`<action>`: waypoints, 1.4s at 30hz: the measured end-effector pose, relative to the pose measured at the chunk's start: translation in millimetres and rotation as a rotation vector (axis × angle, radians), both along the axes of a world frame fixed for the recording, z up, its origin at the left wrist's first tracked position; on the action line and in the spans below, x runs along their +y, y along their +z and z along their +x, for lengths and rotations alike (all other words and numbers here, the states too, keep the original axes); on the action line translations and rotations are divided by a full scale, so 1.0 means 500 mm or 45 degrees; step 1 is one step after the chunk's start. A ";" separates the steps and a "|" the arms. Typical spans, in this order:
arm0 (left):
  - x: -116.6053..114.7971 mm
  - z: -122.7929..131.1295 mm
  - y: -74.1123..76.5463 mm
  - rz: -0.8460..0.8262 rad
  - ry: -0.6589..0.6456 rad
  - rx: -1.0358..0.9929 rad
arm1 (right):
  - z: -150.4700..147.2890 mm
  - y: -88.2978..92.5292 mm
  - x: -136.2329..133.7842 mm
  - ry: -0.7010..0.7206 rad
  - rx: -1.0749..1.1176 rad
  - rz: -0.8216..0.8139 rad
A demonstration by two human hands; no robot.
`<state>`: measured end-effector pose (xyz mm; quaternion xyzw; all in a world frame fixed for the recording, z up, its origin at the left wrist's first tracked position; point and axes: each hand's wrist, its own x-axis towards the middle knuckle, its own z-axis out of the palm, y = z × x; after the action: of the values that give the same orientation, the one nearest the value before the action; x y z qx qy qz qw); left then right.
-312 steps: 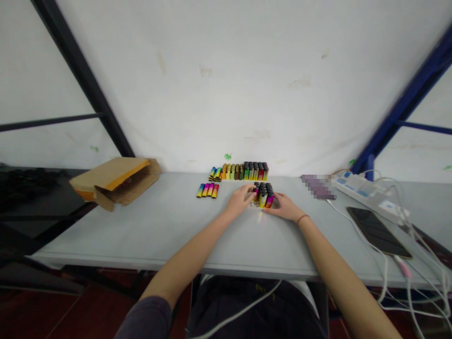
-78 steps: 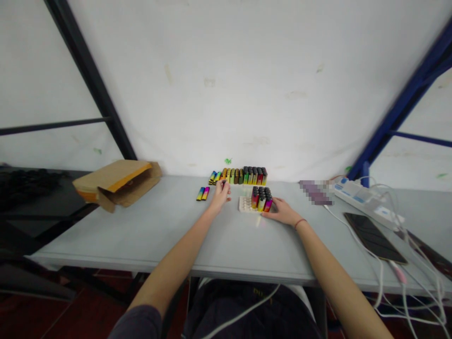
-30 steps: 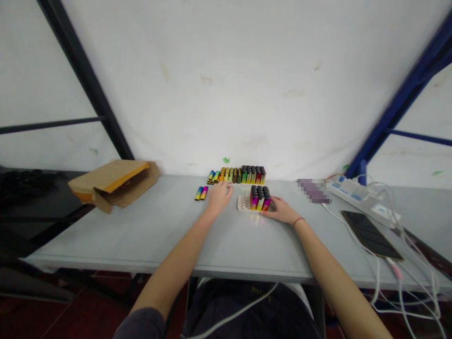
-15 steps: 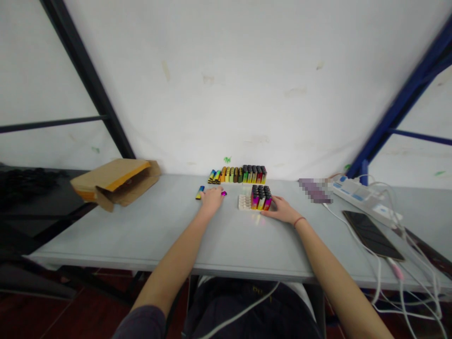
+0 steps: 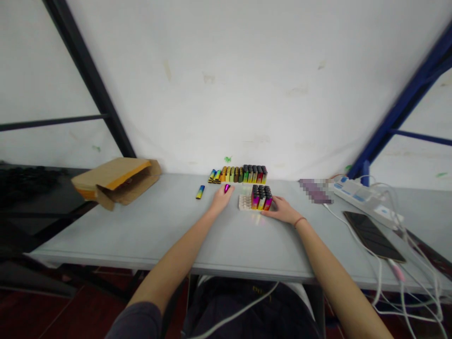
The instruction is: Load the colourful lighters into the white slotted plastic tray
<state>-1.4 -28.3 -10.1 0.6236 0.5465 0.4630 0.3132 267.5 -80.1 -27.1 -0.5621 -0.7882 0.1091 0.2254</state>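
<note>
Left hand (image 5: 220,199), shifted toward two o'clock, grips a purple lighter (image 5: 226,188), probably needing standing in the tray (image 5: 244,204) the right hand (image 5: 283,211) clasps.

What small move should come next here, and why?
Probably bring the shiny magenta lighter in the left hand to the white rectangular tray, since its left side shows unfilled pockets while the right hand rests at its right end.

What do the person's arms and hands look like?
The left hand and right hand wear no gloves. The right wrist has a thin reddish bracelet; the left shows none. A dark sleeve ends near the left elbow. No sleeve shows on the right arm.
</note>
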 end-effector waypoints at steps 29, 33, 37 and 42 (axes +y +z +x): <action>-0.009 0.002 -0.005 0.141 0.212 0.104 | 0.000 -0.001 -0.001 -0.006 0.025 0.011; -0.013 0.009 -0.004 0.159 0.182 0.302 | 0.002 -0.003 0.000 -0.008 0.035 0.018; -0.011 0.010 -0.005 0.151 0.217 0.379 | 0.003 -0.005 0.000 -0.010 0.035 0.014; -0.009 0.005 -0.001 0.117 0.261 0.347 | 0.002 -0.003 -0.001 -0.006 0.041 0.021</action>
<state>1.2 -32.9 -10.8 0.6354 0.6229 0.4281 0.1584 268.4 -80.4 -28.5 -0.5601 -0.7841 0.1111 0.2431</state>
